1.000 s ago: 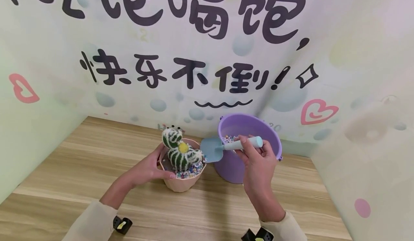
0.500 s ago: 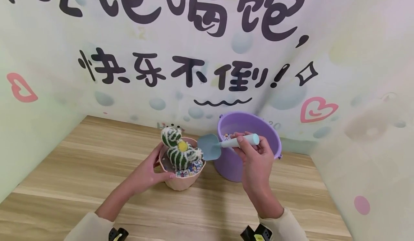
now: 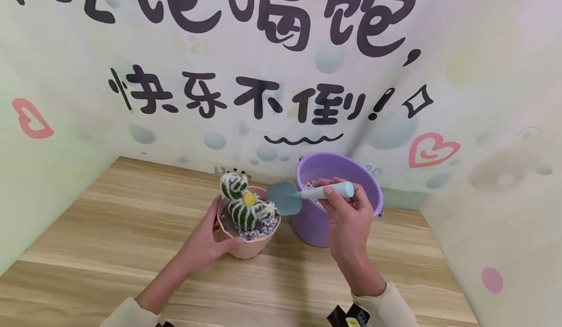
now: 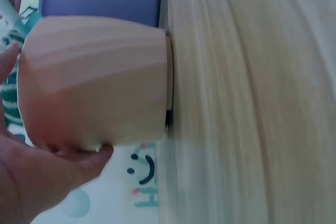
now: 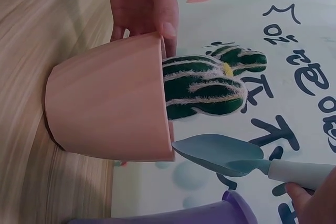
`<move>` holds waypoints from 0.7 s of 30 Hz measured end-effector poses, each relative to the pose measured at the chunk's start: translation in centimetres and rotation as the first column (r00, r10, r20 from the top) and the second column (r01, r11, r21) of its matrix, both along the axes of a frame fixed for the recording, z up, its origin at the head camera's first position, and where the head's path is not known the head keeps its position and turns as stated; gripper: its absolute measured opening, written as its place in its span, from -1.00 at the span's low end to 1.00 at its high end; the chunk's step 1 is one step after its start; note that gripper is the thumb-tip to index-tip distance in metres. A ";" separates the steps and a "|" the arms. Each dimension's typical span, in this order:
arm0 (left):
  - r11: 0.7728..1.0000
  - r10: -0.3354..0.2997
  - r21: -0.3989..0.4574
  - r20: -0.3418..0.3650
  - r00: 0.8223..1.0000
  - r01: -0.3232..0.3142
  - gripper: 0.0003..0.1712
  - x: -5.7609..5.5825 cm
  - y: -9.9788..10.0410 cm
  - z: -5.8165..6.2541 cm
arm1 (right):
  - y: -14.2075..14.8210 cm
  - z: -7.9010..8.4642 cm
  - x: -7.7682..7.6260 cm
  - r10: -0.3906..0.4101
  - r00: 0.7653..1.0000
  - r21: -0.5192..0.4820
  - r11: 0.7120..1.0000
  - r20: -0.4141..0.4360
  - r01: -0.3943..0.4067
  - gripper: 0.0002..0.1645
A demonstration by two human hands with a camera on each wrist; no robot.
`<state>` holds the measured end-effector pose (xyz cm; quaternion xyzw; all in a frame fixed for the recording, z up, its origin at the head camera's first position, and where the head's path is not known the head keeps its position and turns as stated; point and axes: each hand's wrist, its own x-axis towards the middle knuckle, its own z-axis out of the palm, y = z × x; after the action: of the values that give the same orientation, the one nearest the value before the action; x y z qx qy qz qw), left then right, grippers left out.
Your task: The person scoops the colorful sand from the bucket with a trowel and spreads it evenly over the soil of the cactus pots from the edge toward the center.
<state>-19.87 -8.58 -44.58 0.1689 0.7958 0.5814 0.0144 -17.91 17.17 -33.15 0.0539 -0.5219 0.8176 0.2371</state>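
Observation:
A pale pink flowerpot (image 3: 248, 250) stands on the wood-grain table, also seen side-on in the right wrist view. In it is a green-and-white fuzzy cactus (image 3: 243, 214) with a yellow flower, and multicoloured pebbles (image 3: 263, 229) cover part of the surface. My left hand (image 3: 204, 244) grips the pot's left side, thumb at the front rim and fingers round the side. My right hand (image 3: 351, 219) holds a light blue trowel (image 5: 223, 153) by its handle. The trowel's blade tip is at the pot's right rim, beside the cactus.
A purple bucket (image 3: 313, 229) with similar pebbles inside stands close to the pot's right, behind the right hand. A printed cloth wall (image 3: 246, 136) rises at the table's back edge, and walls flank both sides. Table surface (image 3: 237, 293) extends in front of the pot.
The trowel's blade has shifted slightly left and up, its face tilting at the pot's rim. My left thumb has slid a little along the rim. Pot and bucket stay in place.

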 end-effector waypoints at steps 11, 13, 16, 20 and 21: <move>0.990 0.135 -0.053 0.051 0.989 -0.132 0.46 0.0 1.4 0.3 | 0.5 0.5 -0.2 -0.007 1.000 -0.054 0.999 0.027 0.009 -0.69; 0.993 0.113 -0.022 0.060 0.992 -0.112 0.42 -0.1 1.4 0.4 | 0.8 0.7 -0.4 -0.017 0.999 -0.063 0.998 0.035 0.019 -0.67; 0.997 0.076 0.016 0.074 0.994 -0.077 0.37 -0.2 1.3 0.5 | 1.4 1.1 -0.7 -0.033 0.998 -0.074 0.997 0.048 0.036 -0.67; 0.998 0.039 0.046 0.078 0.996 -0.043 0.34 -0.3 1.1 0.6 | 2.2 1.7 -1.2 -0.046 0.997 -0.081 0.995 0.061 0.051 -0.65; 0.998 0.033 0.049 0.076 0.997 -0.037 0.34 -0.4 1.1 0.7 | 2.4 1.9 -1.3 -0.049 0.997 -0.080 0.995 0.062 0.054 -0.66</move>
<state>-20.24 -7.48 -43.90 0.1330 0.7826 0.6074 0.0299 -19.25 19.57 -31.29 0.0062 -0.4962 0.8330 0.2445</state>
